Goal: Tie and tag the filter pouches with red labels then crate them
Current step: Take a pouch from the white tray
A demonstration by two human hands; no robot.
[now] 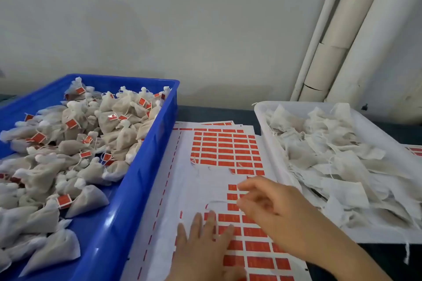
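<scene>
Head view, looking down on a dark surface (pixel 217 113). At nine o'clock, a blue crate (pixel 141 189) heaped with tied pouches (pixel 75 143) already carrying red tags. At three o'clock, a white tray (pixel 269 143) piled with loose filter pouches (pixel 356 173), thin strings (pixel 332 147) trailing, no tags visible. Between the two, at six o'clock, a white label sheet (pixel 205 180) with rows of red labels (pixel 225 150) and many gaps from peeled ones. Left hand (pixel 201 246) flat on the sheet near its lower edge, fingers straight and spread, pressing the paper down, gripping nothing. Right hand (pixel 271 210) just above the sheet's middle, fingers curled toward a column of labels, blurred; no telling whether pinching a label or holding nothing. Probably the label-picking step, with most of the tray left to do. Labels: thin, light, sticky-backed, likely to curl or fold onto themselves; best lifted at one corner with a nail and held by the edge only. Pouches: soft, light, limp, with shifting contents, probably easy to tear under a hard pull; best gathered at the neck just below the string, not by the belly. Strings tangled across the tray, hence a risk of dragging neighbours out with the chosen pouch. At one o'clock, pale pipes (pixel 338 29) against the wall (pixel 159 18).
</scene>
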